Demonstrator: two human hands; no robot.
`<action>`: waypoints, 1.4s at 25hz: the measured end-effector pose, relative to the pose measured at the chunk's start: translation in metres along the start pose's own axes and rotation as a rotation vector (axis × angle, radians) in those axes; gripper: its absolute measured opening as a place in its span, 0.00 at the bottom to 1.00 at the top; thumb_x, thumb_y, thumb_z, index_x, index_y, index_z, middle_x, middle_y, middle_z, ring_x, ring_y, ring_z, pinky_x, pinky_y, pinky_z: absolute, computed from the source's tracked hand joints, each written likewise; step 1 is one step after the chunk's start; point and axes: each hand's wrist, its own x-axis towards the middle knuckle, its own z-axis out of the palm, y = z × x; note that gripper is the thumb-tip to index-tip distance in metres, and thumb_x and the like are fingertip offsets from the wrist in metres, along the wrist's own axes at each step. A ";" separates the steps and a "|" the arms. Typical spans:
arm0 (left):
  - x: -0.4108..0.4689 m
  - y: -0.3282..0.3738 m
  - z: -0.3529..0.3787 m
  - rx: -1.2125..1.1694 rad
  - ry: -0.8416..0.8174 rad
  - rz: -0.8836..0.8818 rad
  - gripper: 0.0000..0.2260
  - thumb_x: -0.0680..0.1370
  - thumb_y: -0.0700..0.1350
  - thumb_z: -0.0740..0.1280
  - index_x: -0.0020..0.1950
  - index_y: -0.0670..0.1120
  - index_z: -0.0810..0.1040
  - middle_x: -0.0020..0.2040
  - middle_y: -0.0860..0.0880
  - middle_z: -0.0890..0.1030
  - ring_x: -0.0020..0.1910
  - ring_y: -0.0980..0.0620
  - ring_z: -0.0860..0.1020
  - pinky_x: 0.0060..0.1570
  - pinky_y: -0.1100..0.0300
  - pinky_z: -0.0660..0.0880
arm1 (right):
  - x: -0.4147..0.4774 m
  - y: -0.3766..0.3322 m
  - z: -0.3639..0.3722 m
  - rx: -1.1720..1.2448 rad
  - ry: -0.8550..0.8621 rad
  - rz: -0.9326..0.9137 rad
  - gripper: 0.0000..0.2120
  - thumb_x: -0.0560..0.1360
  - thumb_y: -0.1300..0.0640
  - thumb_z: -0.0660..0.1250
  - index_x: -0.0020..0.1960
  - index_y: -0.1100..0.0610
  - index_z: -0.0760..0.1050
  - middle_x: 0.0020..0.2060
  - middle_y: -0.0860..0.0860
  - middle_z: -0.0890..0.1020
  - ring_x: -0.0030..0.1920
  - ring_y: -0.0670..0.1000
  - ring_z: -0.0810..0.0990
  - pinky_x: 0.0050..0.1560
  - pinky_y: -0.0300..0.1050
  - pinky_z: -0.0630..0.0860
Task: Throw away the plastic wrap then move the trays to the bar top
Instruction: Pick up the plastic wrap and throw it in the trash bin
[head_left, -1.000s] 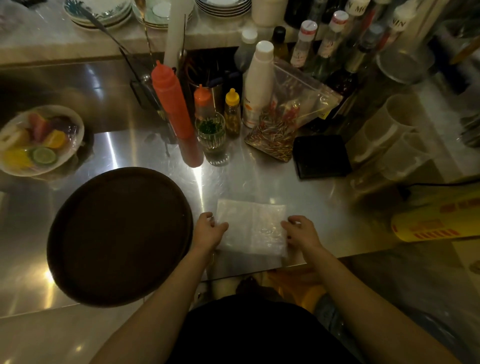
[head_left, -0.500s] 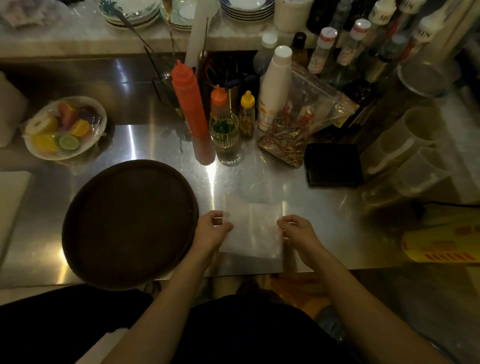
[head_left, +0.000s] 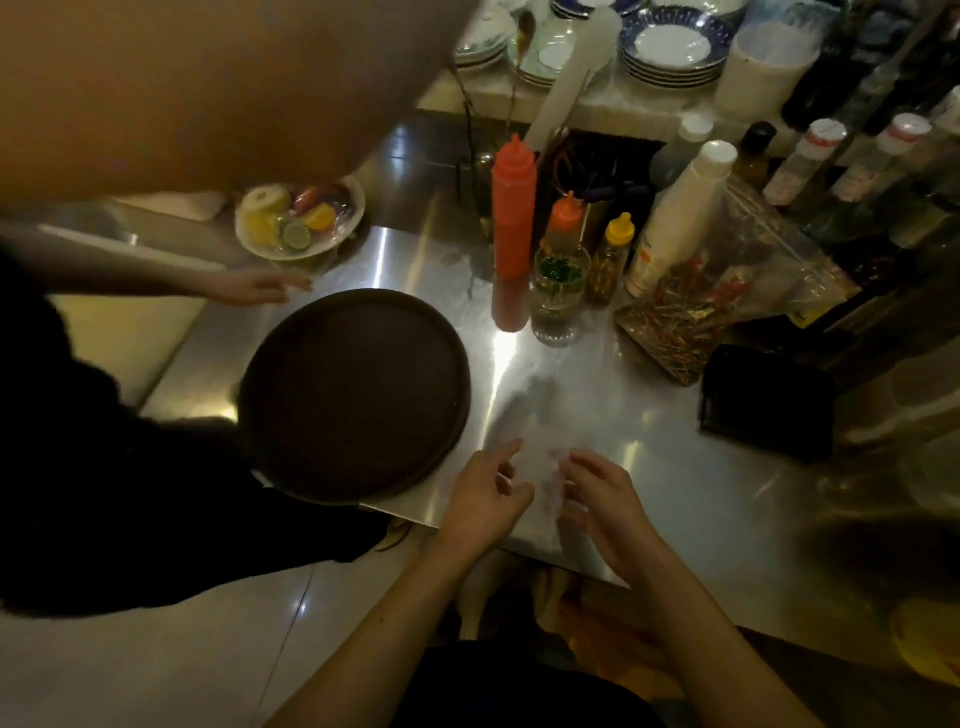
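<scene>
1. Since a second ago the hands have closed in. They held the plastic wrap (head_left: 540, 457) flat by its two side edges; now the left hand (head_left: 485, 501) and right hand (head_left: 605, 499) sit close together in the lower middle of the frame, with the wrap bunching between them.
2. Both hands are loosely curled, fingers half bent toward each other. The film is blurred, so I cannot tell whether either hand has actually pinched it or is only pushing it inward.
3. The wrap lies on the steel counter (head_left: 675, 467) near its front edge, just right of the round brown tray (head_left: 358, 395), which is bare and overhangs the counter edge slightly.
4. Another change: a second person's hand (head_left: 254, 286) now reaches in from the left of the frame, beside the plate of cut fruit (head_left: 298, 221) and just above the tray.
5. Judgement: the wrap is being gathered into a wad for the bin, so the first part of the task is under way and not finished. The tray has not been lifted. The other person's reach near it could get in the way.
</scene>
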 end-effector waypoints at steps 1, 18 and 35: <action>-0.005 -0.007 -0.002 0.005 0.015 0.019 0.23 0.74 0.49 0.68 0.70 0.53 0.73 0.53 0.49 0.78 0.43 0.58 0.76 0.40 0.69 0.73 | -0.002 0.000 0.006 -0.015 -0.019 0.004 0.10 0.79 0.61 0.62 0.56 0.61 0.79 0.46 0.55 0.84 0.47 0.55 0.84 0.37 0.43 0.81; -0.191 -0.123 -0.036 -0.193 0.203 0.129 0.12 0.79 0.47 0.65 0.60 0.51 0.82 0.52 0.53 0.84 0.47 0.59 0.81 0.48 0.66 0.77 | -0.140 0.110 0.101 -0.248 -0.241 -0.039 0.09 0.77 0.58 0.66 0.55 0.58 0.80 0.53 0.58 0.84 0.53 0.55 0.84 0.52 0.53 0.81; -0.369 -0.238 -0.060 -1.171 0.497 -0.413 0.17 0.75 0.41 0.71 0.63 0.41 0.76 0.52 0.41 0.84 0.50 0.44 0.83 0.47 0.52 0.80 | -0.207 0.193 0.183 -0.478 -0.629 0.098 0.09 0.77 0.64 0.64 0.56 0.57 0.79 0.49 0.57 0.83 0.47 0.55 0.83 0.45 0.50 0.81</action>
